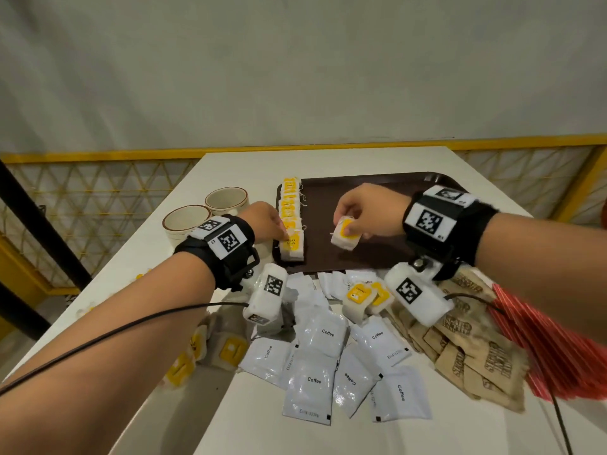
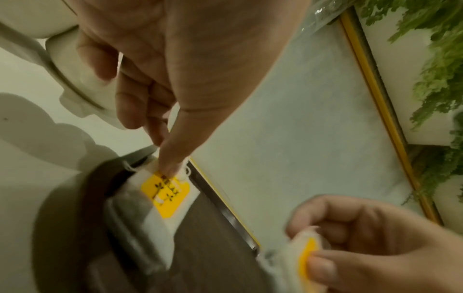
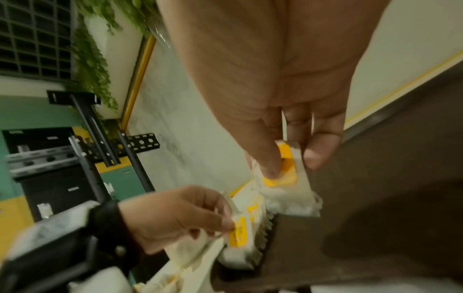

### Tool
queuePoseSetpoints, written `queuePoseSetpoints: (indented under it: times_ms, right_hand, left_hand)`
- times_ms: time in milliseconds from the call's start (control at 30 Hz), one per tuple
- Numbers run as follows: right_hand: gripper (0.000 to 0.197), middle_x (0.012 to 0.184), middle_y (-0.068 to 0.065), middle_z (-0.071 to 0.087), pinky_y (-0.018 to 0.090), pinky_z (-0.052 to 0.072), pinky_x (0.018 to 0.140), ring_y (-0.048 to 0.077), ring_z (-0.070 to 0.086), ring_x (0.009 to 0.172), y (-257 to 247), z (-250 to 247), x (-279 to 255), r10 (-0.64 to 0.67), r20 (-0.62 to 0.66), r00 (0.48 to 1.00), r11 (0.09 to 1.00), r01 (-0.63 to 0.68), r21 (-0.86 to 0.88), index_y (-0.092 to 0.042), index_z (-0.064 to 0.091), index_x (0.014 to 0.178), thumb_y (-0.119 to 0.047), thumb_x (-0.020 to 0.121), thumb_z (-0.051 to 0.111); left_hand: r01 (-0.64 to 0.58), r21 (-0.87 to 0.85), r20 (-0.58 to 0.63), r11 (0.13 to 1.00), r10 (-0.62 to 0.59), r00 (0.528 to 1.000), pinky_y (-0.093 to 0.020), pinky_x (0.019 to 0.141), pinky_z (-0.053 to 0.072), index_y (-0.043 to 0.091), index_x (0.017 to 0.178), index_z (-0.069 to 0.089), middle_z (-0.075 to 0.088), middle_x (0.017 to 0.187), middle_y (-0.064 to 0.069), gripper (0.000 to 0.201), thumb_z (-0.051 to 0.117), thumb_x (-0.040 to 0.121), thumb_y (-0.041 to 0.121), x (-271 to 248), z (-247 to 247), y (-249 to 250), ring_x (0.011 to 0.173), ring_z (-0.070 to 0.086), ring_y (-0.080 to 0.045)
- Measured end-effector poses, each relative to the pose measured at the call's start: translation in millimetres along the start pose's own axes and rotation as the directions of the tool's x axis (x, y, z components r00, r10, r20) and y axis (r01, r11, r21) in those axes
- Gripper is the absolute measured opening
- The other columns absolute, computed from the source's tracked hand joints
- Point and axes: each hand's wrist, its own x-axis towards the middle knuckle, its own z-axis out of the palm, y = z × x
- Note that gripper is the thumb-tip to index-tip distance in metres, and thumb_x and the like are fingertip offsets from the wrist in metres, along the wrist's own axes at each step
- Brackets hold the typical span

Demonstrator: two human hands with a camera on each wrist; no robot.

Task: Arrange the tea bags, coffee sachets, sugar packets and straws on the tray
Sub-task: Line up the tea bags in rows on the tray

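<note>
Hands [image 1: 361,211] seemingly on tea bags [image 1: 290,221]

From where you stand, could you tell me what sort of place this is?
Probably a cafe or canteen corner: a brown serving tray on a white table, two ceramic cups, yellow railing and hanging greenery.

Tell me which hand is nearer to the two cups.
Left. The left hand rests on the row of tea bags at the tray's left edge, just right of the cups. The right hand holds a tea bag over mid-tray, farther away.
</note>
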Motion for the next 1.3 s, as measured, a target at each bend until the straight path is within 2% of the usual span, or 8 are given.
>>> queuePoseSetpoints:
  times_ms: [167,300,500,633,800,1000,1200,1300]
  right_hand:
    - [0.017,0.095,0.004,0.070,0.021,0.058,0.066,0.011,0.069,0.075,-2,-33,-43,-0.031,0.166,0.986,0.969,-0.012,0.248,-0.014,0.069,0.097,-0.002,0.086,0.065]
    - [0.021,0.087,0.009,0.071,0.017,0.054,0.061,0.008,0.067,0.066,2,-40,-68,-0.060,0.269,0.961,0.934,-0.042,0.355,-0.009,0.068,0.095,0.003,0.078,0.071]
    - [0.025,0.079,0.008,0.071,0.028,0.055,0.067,0.017,0.064,0.069,16,-14,-83,0.019,0.440,0.898,0.920,-0.188,0.344,-0.005,0.068,0.094,-0.002,0.072,0.078]
    - [0.021,0.074,0.005,0.066,0.021,0.053,0.060,0.011,0.063,0.061,25,-9,-90,0.064,0.386,0.920,0.902,-0.219,0.372,-0.006,0.068,0.090,0.002,0.072,0.077]
    - [0.013,0.085,0.016,0.072,0.033,0.056,0.073,0.022,0.067,0.074,31,-16,-96,0.045,0.332,0.942,0.893,-0.187,0.410,-0.008,0.071,0.086,-0.007,0.075,0.077]
    - [0.007,0.073,0.006,0.071,0.018,0.052,0.060,0.012,0.063,0.064,16,-11,-101,-0.032,0.228,0.973,0.790,-0.116,0.603,-0.007,0.071,0.085,-0.006,0.079,0.073]
    - [0.007,0.081,0.015,0.069,0.035,0.059,0.078,0.018,0.065,0.071,-1,15,-83,0.009,0.014,1.000,0.709,-0.016,0.705,-0.004,0.069,0.080,-0.001,0.076,0.074]
    - [0.006,0.075,0.009,0.066,0.027,0.059,0.070,0.014,0.064,0.067,-6,21,-71,0.016,-0.036,0.999,0.702,0.014,0.712,-0.003,0.067,0.082,-0.002,0.079,0.072]
  left_hand:
    - [-0.142,0.005,-0.058,0.990,0.142,0.988,-0.019,0.068,0.038,0.011,0.096,0.070,0.055,0.086,0.004,0.017,0.071,0.083,0.021,-16,-9,9,0.079,0.049,-0.010]
    - [-0.381,-0.049,0.285,0.923,0.379,0.881,-0.002,0.059,0.037,0.025,0.101,0.070,0.061,0.082,0.015,0.021,0.074,0.080,0.027,-50,2,47,0.075,0.055,0.001]
    - [-0.528,0.083,0.475,0.845,0.432,0.767,-0.015,0.056,0.038,0.037,0.074,0.050,0.049,0.073,0.013,0.031,0.078,0.076,0.024,-54,37,85,0.062,0.047,-0.003]
    - [-0.527,0.124,0.466,0.841,0.420,0.779,-0.015,0.057,0.037,0.024,0.083,0.055,0.047,0.074,0.014,0.022,0.077,0.077,0.025,-51,45,92,0.064,0.045,-0.001]
    - [-0.493,0.044,0.357,0.869,0.447,0.820,-0.019,0.064,0.044,0.016,0.086,0.063,0.058,0.075,0.007,0.013,0.071,0.083,0.026,-51,25,80,0.066,0.053,-0.006]
    - [-0.218,-0.447,0.149,0.867,0.312,0.938,-0.016,0.054,0.049,0.011,0.087,0.064,0.068,0.077,-0.004,0.005,0.065,0.088,0.015,-58,10,48,0.058,0.061,-0.005]
    - [-0.144,-0.593,0.214,0.792,0.327,0.921,-0.019,0.055,0.047,0.005,0.091,0.066,0.064,0.079,-0.013,0.006,0.062,0.089,0.009,-62,5,40,0.059,0.058,-0.011]
    - [-0.114,-0.648,0.198,0.753,0.310,0.930,-0.019,0.051,0.048,0.008,0.083,0.065,0.057,0.072,-0.014,0.010,0.059,0.091,0.008,-59,1,40,0.054,0.054,-0.013]
